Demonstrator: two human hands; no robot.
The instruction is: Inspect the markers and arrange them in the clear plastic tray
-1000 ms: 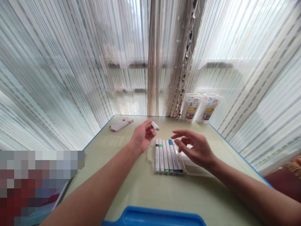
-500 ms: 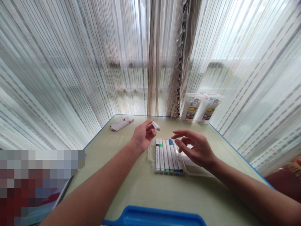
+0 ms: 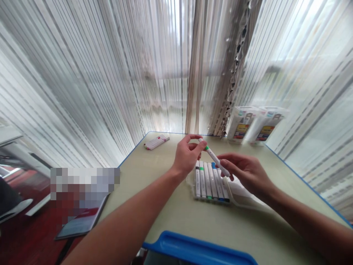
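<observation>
A white marker (image 3: 211,154) with a green band slants between my two hands above the table. My left hand (image 3: 189,152) pinches its upper end between thumb and fingers. At the lower end, the fingers of my right hand (image 3: 244,170) close on the same marker. Beneath it lies an open clear plastic case (image 3: 191,182) holding a row of several white markers (image 3: 207,184) with black, green and blue marks. My right hand partly covers the case's lid side (image 3: 242,191).
Several loose markers (image 3: 156,142) lie together at the far left of the pale green table (image 3: 154,187). Two clear packages (image 3: 240,127) stand at the back right. A blue tray (image 3: 204,250) runs along the near edge. Striped curtains (image 3: 165,66) hang behind.
My right hand has closed on the marker's lower end; before, it hovered apart with nothing in it. The marker, still in my left hand, now slants toward my right. The whole view has shifted.
</observation>
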